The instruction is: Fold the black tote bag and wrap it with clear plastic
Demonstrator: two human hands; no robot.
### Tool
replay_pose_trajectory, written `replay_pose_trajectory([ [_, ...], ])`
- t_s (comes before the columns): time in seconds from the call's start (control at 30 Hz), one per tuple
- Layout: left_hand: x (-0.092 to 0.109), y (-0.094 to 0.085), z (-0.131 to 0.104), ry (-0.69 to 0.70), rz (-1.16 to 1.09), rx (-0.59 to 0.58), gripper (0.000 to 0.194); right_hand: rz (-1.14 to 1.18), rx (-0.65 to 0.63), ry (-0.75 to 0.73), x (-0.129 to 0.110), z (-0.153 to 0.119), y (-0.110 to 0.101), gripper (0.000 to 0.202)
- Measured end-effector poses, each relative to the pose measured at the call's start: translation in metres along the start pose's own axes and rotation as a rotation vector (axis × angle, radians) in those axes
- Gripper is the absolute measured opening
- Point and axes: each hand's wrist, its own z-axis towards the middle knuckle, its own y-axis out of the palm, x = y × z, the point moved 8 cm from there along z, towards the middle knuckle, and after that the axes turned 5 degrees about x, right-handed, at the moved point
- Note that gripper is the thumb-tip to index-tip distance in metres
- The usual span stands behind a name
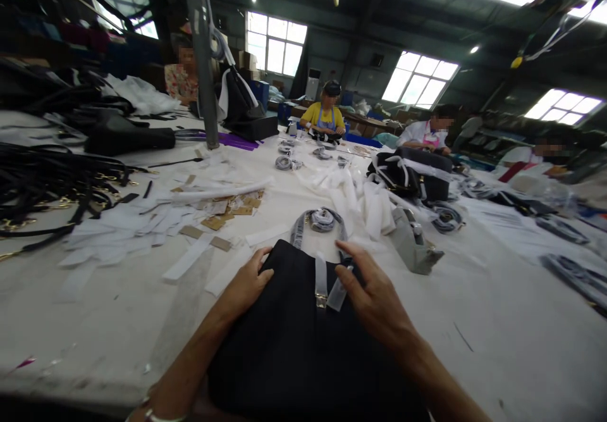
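A black bag (303, 340) lies at the table's near edge, its wrapped handle (298, 229) arching away from me. My left hand (249, 281) rests on the bag's upper left edge, thumb and fingers apart around it. On the upper right side, my right hand (372, 289) has its thumb and index finger spread, the thumb by a loose translucent strip (337, 295). Another white strip (321, 273) runs down to a gold clasp (321, 300) on the bag's front. Beyond the bag sits a coiled, wrapped strap (322, 219).
A grey tape dispenser (412, 245) stands to the right. White strips (114, 229) and brown card pieces (227, 213) are scattered left, near black straps (85, 200). A metal post (205, 61) rises behind. Several people sit across the table, one in yellow (325, 115).
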Motion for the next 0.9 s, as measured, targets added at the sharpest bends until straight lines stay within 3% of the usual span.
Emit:
replay_pose_trajectory([
  [0.13,-0.011,0.006,0.0,-0.071,-0.151,0.002,0.063,-0.063,-0.302,-0.096,0.004,-0.008,0.044,0.029],
  [0.23,-0.013,0.003,-0.001,-0.089,-0.143,0.044,0.063,-0.132,-0.481,-0.086,0.024,-0.02,0.056,0.023],
  [0.33,-0.012,0.004,-0.004,-0.111,-0.144,0.078,0.063,-0.177,-0.594,-0.079,0.042,-0.029,0.054,0.023],
  [0.47,-0.006,0.008,-0.01,-0.092,-0.092,0.137,0.059,-0.192,-0.578,-0.029,0.05,-0.02,0.04,0.02],
  [0.57,-0.002,0.014,-0.014,-0.065,-0.029,0.181,0.056,-0.244,-0.585,-0.067,0.036,-0.006,0.044,0.021],
  [0.7,0.004,0.021,-0.016,0.007,0.039,0.23,0.054,-0.167,-0.463,-0.223,0.002,0.009,0.07,0.025],
  [0.77,0.014,0.02,-0.018,0.099,0.093,0.28,0.055,-0.127,-0.408,-0.304,-0.004,0.007,0.09,0.038],
  [0.83,0.033,0.01,-0.028,0.233,0.169,0.391,0.05,-0.138,-0.419,-0.362,0.001,-0.003,0.114,0.05],
  [0.9,0.058,-0.012,-0.046,0.349,0.191,0.537,0.038,-0.167,-0.433,-0.389,0.012,-0.013,0.132,0.055],
])
